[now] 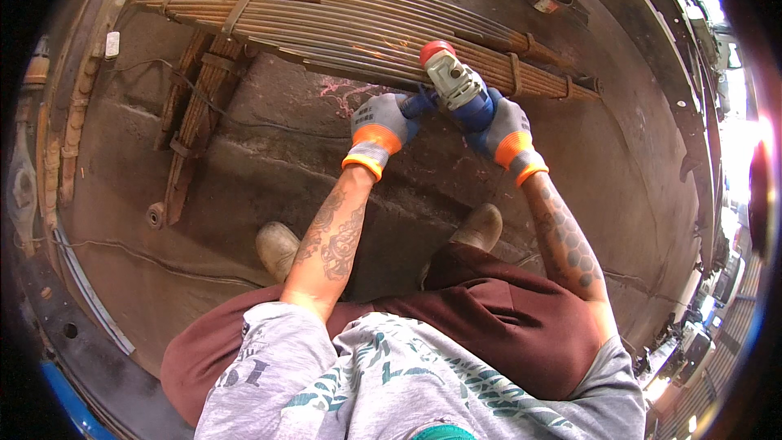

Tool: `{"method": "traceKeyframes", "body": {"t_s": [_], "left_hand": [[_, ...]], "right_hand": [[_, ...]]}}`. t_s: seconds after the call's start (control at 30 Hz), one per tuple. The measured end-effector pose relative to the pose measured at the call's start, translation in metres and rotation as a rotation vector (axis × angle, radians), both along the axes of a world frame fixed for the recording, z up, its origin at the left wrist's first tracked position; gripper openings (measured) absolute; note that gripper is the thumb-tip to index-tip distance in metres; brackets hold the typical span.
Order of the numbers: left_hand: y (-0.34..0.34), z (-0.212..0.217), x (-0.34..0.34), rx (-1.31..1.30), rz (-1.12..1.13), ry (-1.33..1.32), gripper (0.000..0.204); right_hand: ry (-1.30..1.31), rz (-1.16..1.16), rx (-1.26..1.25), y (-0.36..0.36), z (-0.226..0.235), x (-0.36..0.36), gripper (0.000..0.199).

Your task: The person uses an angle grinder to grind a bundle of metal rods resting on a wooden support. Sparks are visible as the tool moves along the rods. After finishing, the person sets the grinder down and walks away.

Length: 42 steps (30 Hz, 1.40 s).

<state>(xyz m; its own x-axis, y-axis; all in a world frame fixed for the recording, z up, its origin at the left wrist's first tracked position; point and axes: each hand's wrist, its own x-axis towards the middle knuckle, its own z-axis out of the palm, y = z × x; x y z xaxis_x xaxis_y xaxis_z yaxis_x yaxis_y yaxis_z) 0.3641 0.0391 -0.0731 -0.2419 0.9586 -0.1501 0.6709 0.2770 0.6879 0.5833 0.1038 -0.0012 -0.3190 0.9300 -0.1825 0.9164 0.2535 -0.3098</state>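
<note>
Gloved left hand (pixel 381 126) and gloved right hand (pixel 508 128) are both clamped on an angle grinder (pixel 454 83). The nearer leaf-spring stack (pixel 318 33) lies just beyond them, its long axis crossing left to right, right end slanting toward the person; the right hand appears slightly nearer to it.

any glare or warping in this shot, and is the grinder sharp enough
In the head view, harsh glare washes out parts of the right edge, straight edges bow toward the dark rim, and the grinder and springs look fairly sharp.
</note>
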Motion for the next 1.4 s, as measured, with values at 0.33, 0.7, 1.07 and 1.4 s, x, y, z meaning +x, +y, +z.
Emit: {"method": "traceKeyframes", "body": {"t_s": [0.33, 0.7, 1.07, 1.4], "left_hand": [[-0.006, 0.006, -0.010, -0.054, 0.014, -0.044, 0.041], [-0.022, -0.005, -0.060, 0.008, 0.144, -0.032, 0.033], [-0.035, 0.051, -0.034, -0.055, 0.094, 0.069, 0.040], [-0.016, 0.031, -0.001, -0.147, -0.095, 0.057, 0.034]], "right_hand": [[-0.073, 0.042, -0.017, 0.004, 0.004, -0.005, 0.066], [-0.091, 0.128, -0.028, -0.004, 0.014, -0.064, 0.066], [0.083, 0.091, -0.076, -0.016, 0.036, -0.029, 0.074], [0.180, 0.013, -0.051, -0.015, -0.017, 0.023, 0.055]]}}
